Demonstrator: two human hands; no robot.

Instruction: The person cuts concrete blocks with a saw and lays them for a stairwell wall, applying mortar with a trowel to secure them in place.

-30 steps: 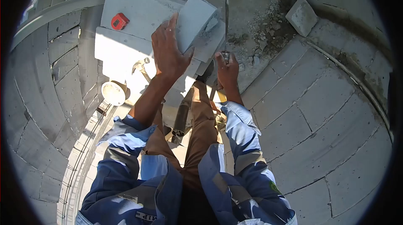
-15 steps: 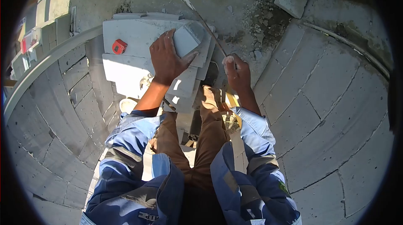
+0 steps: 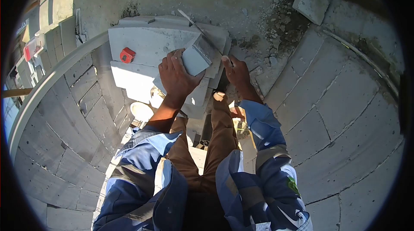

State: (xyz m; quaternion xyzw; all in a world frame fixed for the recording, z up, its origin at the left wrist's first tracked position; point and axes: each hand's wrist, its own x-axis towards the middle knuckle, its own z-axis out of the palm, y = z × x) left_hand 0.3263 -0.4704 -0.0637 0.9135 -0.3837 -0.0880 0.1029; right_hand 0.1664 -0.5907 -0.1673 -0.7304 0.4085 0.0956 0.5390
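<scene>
A small pale grey block (image 3: 196, 59) stands tilted on a stack of larger light blocks (image 3: 146, 37). My left hand (image 3: 177, 75) grips its left and near sides, fingers over the edge and thumb at the lower corner. My right hand (image 3: 236, 70) is closed on the near end of a long thin metal blade (image 3: 199, 29). The blade runs up and left, against or just beside the block's far right face; whether they touch is hard to tell. On the stack, left of my left hand, lies a red tape measure (image 3: 127, 55).
Block walls rise at left (image 3: 64, 144) and right (image 3: 336, 114). A curved pale rail (image 3: 51, 75) crosses the left side. A loose block (image 3: 311, 2) lies at the upper right, near rubble on the floor. A white round container (image 3: 141, 112) sits below the stack.
My right hand has come left and down, bringing the blade from above the floor to the block's right side. The small block is turned and more upright in my left hand. The view shifted slightly.
</scene>
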